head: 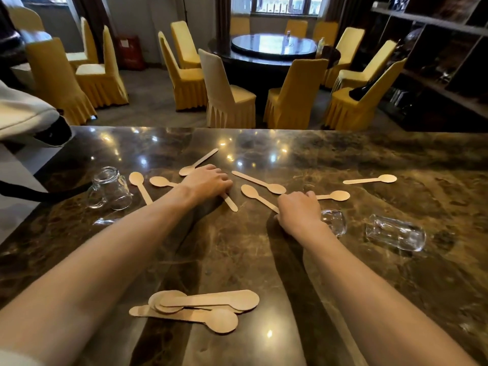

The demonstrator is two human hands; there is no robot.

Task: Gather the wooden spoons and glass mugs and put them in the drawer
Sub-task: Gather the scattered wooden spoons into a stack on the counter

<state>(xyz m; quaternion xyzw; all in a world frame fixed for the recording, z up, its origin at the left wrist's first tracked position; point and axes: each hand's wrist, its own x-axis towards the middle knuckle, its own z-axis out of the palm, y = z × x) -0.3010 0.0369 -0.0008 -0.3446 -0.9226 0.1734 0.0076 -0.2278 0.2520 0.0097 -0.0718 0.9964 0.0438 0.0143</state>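
Pinching a wooden spoon (229, 202) under the curled left grip (208, 182), handle protruding.

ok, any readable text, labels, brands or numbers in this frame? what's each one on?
None readable.
Red box by the far wall: white label, too blurred to read.
Wooden spoons, glass mugs and marble counter: no print visible.
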